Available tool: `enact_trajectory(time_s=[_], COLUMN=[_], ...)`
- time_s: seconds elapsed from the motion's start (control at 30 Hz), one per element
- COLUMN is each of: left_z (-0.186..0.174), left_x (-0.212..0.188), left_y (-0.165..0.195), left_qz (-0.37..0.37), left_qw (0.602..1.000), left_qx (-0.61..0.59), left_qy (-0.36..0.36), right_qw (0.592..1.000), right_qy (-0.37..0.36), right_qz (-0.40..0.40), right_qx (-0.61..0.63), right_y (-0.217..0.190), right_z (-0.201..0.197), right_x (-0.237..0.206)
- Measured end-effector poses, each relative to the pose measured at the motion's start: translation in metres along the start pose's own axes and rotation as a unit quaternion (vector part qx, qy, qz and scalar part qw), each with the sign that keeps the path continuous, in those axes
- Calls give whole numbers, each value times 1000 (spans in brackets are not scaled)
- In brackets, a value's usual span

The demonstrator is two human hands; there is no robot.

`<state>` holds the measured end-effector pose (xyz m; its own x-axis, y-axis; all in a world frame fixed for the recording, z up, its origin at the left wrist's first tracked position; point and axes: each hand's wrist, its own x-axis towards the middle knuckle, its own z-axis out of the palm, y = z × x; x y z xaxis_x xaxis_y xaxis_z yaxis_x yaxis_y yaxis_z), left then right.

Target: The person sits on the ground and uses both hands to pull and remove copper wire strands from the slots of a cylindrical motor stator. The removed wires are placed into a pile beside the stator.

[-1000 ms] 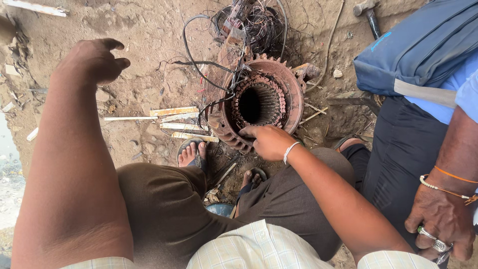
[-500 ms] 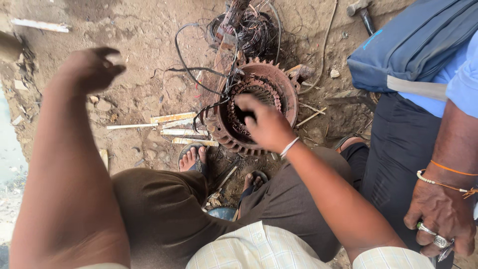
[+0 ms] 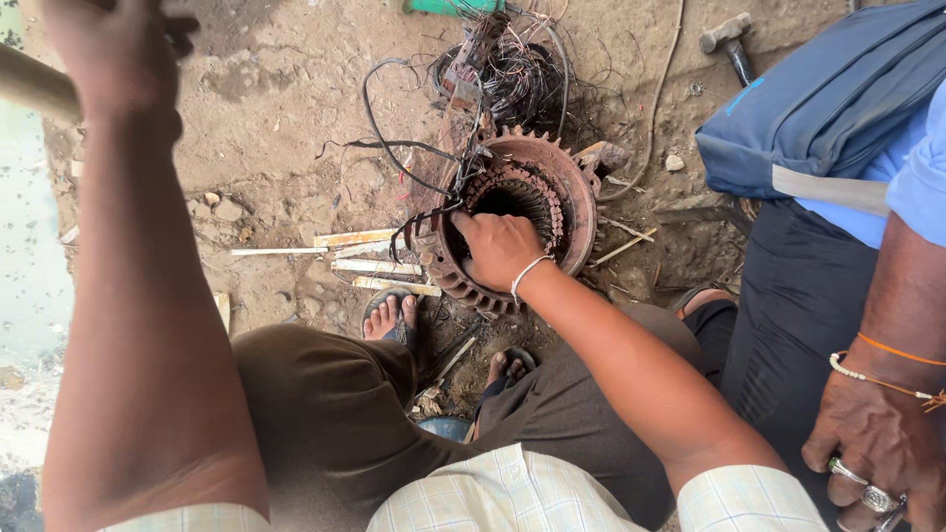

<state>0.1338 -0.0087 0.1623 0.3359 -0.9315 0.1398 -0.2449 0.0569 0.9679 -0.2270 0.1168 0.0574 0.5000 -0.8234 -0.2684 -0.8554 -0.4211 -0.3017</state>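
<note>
From the head view, your right hand (image 3: 501, 251) rested on the near rim of the rusty motor stator (image 3: 512, 222), fingers curled over it, bore opening upward just beyond them. Your left hand (image 3: 113, 54) was raised well apart, closed around a wooden handle (image 3: 34, 87).

Short-sleeved checked shirt, pale yellow with fine grey lines. Dark brown trousers. Dark open sandals, toes bare. Thin white band around wrist of right hand (image 3: 501, 249). Left hand (image 3: 113, 54) and forearm bare, nothing worn there.
</note>
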Motion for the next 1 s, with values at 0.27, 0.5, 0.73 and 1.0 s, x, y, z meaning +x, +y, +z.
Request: enact_trajectory(time_s=[0.27,0.5,0.73,1.0], left_z=[2,-1,2,2], left_x=[-14,-21,-23,-29], left_y=[-30,-27,-24,-19], left_qz=[-99,-147,-134,-142], left_qw=[987,970,972,957], left_qx=[105,169,160,222], left_qy=[-75,-94,-106,-123], right_qw=[997,994,993,994], right_qy=[57,72,18,39], right_qz=[36,49,81,61], right_qx=[47,65,85,80], right_y=[0,-2,1,-1], right_z=[10,22,26,30], right_x=[7,13,14,10])
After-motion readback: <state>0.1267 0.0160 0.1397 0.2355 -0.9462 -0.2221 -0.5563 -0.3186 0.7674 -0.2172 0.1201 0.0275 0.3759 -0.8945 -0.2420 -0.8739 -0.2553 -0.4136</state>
